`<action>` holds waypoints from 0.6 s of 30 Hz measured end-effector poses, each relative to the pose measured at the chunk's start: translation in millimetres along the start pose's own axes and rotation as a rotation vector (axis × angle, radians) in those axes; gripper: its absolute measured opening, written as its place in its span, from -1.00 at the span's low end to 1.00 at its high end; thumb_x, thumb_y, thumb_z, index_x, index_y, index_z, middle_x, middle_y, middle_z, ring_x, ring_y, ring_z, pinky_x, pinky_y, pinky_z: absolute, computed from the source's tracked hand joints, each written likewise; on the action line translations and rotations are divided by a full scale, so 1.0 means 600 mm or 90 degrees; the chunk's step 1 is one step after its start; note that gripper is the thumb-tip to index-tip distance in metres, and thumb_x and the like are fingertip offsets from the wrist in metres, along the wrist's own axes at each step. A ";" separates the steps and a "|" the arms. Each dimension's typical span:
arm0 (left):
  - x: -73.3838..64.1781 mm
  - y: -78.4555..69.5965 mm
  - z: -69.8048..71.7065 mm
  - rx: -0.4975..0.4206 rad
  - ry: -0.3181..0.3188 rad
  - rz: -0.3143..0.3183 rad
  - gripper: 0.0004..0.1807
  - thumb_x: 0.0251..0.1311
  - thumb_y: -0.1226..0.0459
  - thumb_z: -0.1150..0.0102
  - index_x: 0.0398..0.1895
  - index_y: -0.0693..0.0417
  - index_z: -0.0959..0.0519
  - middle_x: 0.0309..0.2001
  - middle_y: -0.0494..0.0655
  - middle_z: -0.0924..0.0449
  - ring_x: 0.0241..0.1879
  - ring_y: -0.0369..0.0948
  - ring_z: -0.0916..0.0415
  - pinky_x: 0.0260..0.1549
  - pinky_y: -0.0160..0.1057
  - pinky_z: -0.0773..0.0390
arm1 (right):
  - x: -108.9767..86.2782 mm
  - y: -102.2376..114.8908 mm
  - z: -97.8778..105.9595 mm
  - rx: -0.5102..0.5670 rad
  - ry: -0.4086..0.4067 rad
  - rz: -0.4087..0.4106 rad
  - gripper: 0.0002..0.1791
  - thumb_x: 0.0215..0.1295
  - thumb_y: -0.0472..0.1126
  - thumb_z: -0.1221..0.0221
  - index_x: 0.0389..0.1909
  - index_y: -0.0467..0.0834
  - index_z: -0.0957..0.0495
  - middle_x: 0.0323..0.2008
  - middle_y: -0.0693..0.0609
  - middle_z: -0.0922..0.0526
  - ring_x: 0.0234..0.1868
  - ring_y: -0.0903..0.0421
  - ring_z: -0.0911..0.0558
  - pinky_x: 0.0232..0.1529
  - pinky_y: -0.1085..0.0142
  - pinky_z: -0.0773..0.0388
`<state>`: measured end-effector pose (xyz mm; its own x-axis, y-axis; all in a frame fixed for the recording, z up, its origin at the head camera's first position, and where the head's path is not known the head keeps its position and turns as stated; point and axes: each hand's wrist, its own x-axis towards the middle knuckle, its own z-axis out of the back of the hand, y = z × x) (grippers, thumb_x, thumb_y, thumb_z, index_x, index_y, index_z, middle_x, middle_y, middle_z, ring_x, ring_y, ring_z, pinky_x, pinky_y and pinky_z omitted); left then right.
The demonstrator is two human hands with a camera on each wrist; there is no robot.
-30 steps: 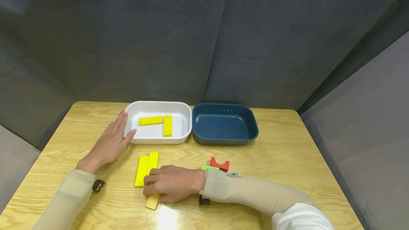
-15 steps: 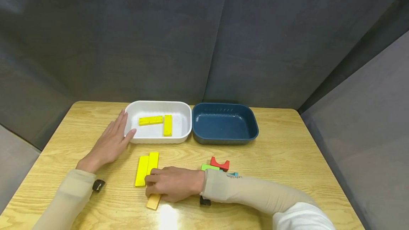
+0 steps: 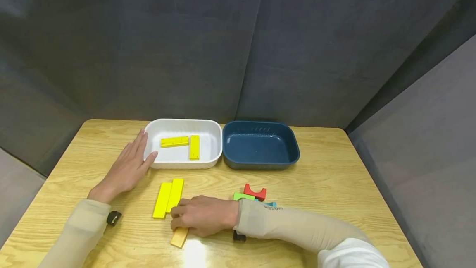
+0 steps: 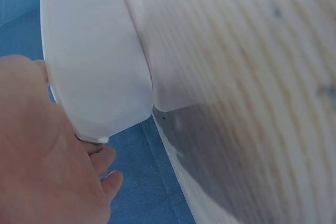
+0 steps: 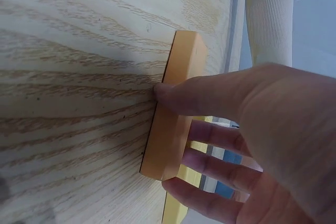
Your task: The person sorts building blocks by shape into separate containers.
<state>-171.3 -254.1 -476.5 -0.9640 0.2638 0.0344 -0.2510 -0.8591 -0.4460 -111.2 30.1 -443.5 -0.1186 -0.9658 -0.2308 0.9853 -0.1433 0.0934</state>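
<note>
My right hand (image 3: 202, 215) pinches an orange wooden block (image 5: 170, 114) on the table, thumb on one long side and fingers on the other. In the head view only the near end of this block shows below the hand. Just beyond the fingertips, two yellow blocks lie side by side, a left one (image 3: 162, 200) and a right one (image 3: 175, 195). My left hand (image 3: 126, 166) rests on the left end of the white tray (image 3: 215, 162), fingers straight along its outer wall and thumb over the front rim. Inside that tray lie two more yellow blocks (image 3: 174, 142).
Right of the white tray stands a dark blue tray (image 3: 260, 164), close against it. Partly under the right forearm are a red arch block (image 3: 256, 193), a green block (image 3: 242, 196) and a blue block (image 3: 271, 204). Dark cloth (image 3: 186, 44) hangs behind the table.
Both loose yellow blocks have turned slightly and their near ends have swung left. My right hand and the orange block have shifted a little to the right. The left hand stays on the tray.
</note>
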 end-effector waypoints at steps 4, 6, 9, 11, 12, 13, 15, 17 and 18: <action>0.000 0.001 -0.001 0.001 0.001 0.000 -0.06 0.70 -0.18 0.29 0.75 0.20 0.37 0.75 0.05 0.59 0.71 0.26 0.29 0.66 0.24 0.28 | -0.001 0.000 -0.002 0.000 0.000 0.000 -0.73 0.63 -0.13 -0.20 0.22 0.13 -0.68 0.06 0.20 -0.61 0.01 0.27 -0.54 -0.06 0.50 -0.55; 0.000 0.000 -0.001 0.002 0.000 0.000 -0.06 0.70 -0.18 0.29 0.75 0.21 0.37 0.75 0.05 0.58 0.71 0.26 0.29 0.65 0.25 0.27 | -0.001 0.000 -0.002 -0.002 -0.001 -0.001 -0.74 0.63 -0.13 -0.20 0.21 0.13 -0.68 0.03 0.21 -0.61 -0.02 0.28 -0.54 -0.10 0.50 -0.54; 0.000 0.000 -0.001 0.003 0.001 0.000 -0.06 0.70 -0.18 0.29 0.75 0.20 0.37 0.75 0.05 0.59 0.71 0.26 0.30 0.65 0.25 0.27 | -0.002 0.001 -0.001 -0.009 -0.003 -0.005 -0.75 0.62 -0.12 -0.21 0.19 0.14 -0.69 -0.02 0.21 -0.60 -0.06 0.28 -0.54 -0.16 0.50 -0.52; 0.001 0.000 -0.001 0.003 0.001 0.001 -0.06 0.70 -0.18 0.29 0.75 0.20 0.37 0.75 0.04 0.59 0.71 0.26 0.30 0.66 0.24 0.27 | -0.003 0.001 -0.001 -0.013 -0.005 -0.007 -0.77 0.62 -0.12 -0.21 0.17 0.13 -0.69 -0.04 0.21 -0.60 -0.08 0.28 -0.54 -0.19 0.50 -0.52; 0.001 0.001 -0.002 0.004 0.001 0.002 -0.06 0.70 -0.18 0.29 0.75 0.20 0.37 0.75 0.04 0.59 0.71 0.26 0.30 0.66 0.24 0.27 | -0.003 0.001 -0.001 -0.013 -0.006 -0.008 -0.77 0.62 -0.12 -0.21 0.16 0.13 -0.69 -0.05 0.21 -0.61 -0.09 0.28 -0.54 -0.21 0.50 -0.52; 0.001 0.001 -0.002 0.004 0.001 0.002 -0.06 0.70 -0.18 0.28 0.75 0.20 0.38 0.75 0.04 0.59 0.71 0.26 0.30 0.66 0.24 0.27 | -0.004 0.001 -0.001 -0.014 -0.006 -0.009 -0.78 0.62 -0.12 -0.21 0.15 0.13 -0.70 -0.05 0.21 -0.61 -0.10 0.28 -0.54 -0.22 0.50 -0.52; 0.001 0.001 -0.002 0.005 0.001 0.003 -0.06 0.70 -0.18 0.28 0.75 0.19 0.38 0.75 0.04 0.59 0.71 0.25 0.29 0.66 0.24 0.28 | -0.004 0.001 -0.001 -0.015 -0.008 -0.011 -0.79 0.61 -0.12 -0.22 0.13 0.13 -0.70 -0.06 0.20 -0.61 -0.11 0.29 -0.55 -0.23 0.50 -0.52; 0.001 0.001 -0.002 0.005 0.001 0.003 -0.06 0.70 -0.18 0.28 0.75 0.19 0.38 0.75 0.04 0.59 0.71 0.25 0.29 0.66 0.24 0.28 | -0.005 0.000 -0.001 -0.019 -0.010 -0.011 -0.80 0.60 -0.12 -0.23 0.12 0.13 -0.70 -0.06 0.20 -0.62 -0.11 0.29 -0.56 -0.23 0.50 -0.53; 0.001 0.001 -0.002 0.005 0.000 0.003 -0.06 0.70 -0.18 0.28 0.75 0.19 0.37 0.75 0.04 0.59 0.71 0.25 0.29 0.66 0.24 0.29 | -0.005 0.000 -0.001 -0.021 -0.011 -0.012 -0.80 0.59 -0.12 -0.24 0.11 0.13 -0.70 -0.06 0.20 -0.62 -0.11 0.29 -0.56 -0.23 0.50 -0.53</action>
<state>-172.0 -253.7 -477.7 -0.9652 0.2593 0.0322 -0.2468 -0.8641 -0.4387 -110.7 33.3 -443.2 -0.1394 -0.9666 -0.2152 0.9863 -0.1550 0.0573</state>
